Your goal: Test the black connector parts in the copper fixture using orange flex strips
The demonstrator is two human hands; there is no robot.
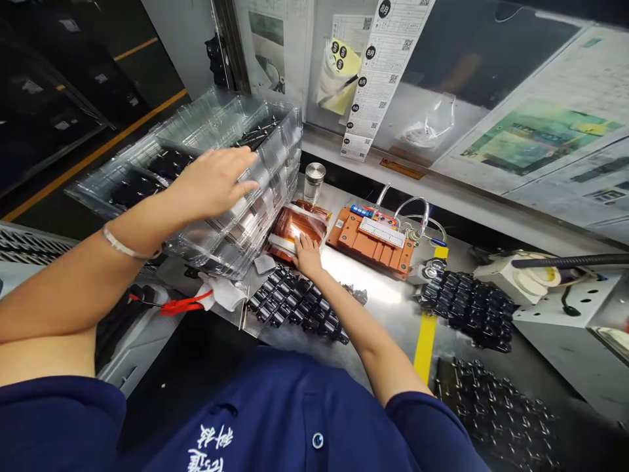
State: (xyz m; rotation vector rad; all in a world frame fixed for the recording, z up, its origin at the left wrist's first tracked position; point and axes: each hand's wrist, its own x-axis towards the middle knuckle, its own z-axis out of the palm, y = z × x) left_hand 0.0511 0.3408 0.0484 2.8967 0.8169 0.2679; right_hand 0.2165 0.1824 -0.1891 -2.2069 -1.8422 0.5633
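My left hand (213, 180) lies flat, fingers spread, on top of a stack of clear plastic trays (230, 229) holding small black parts. My right hand (307, 254) reaches forward with its fingers resting on a roll of amber tape (297, 226) lying on the steel bench (363, 288). Just below that hand lies a row of small black components (295, 305).
An orange test fixture (373, 239) with white wires sits right of the tape, a metal cylinder (314, 180) behind it. More black components (466, 305) are heaped at right beside a yellow strip (425, 337). Red-handled pliers (179, 305) lie at the left. Papers hang on the back wall.
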